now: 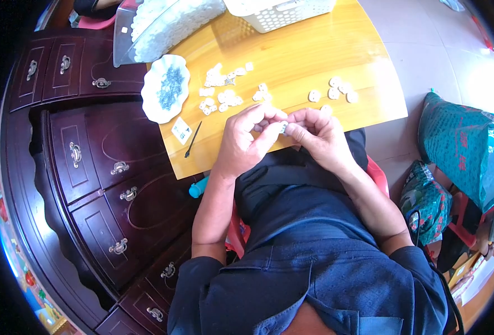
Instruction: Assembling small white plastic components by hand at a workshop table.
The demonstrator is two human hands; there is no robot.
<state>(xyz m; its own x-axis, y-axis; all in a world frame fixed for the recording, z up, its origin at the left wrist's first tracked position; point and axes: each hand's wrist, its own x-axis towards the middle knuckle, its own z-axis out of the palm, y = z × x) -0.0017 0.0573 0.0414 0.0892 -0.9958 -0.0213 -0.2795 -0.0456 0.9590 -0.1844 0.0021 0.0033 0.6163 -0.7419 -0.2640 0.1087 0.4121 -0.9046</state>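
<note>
At frame centre, left hand (pixel 246 142) and right hand (pixel 320 135) pinch a small white part (pixel 283 127) between fingertips. More parts (pixel 224 95) dot the bench (pixel 314 56) above. Steady, close fingers likely matter here.

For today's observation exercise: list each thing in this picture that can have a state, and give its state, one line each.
Left hand: pinching a small white piece.
Right hand: pinching the same white piece.
Dish: holding small blue-grey bits.
Loose white pieces: scattered on the table.
Basket: upright.
Drawers: shut.

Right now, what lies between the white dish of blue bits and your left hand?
Head view: a small white card and a thin black tool lie on the wooden table between the dish and left hand.
</note>
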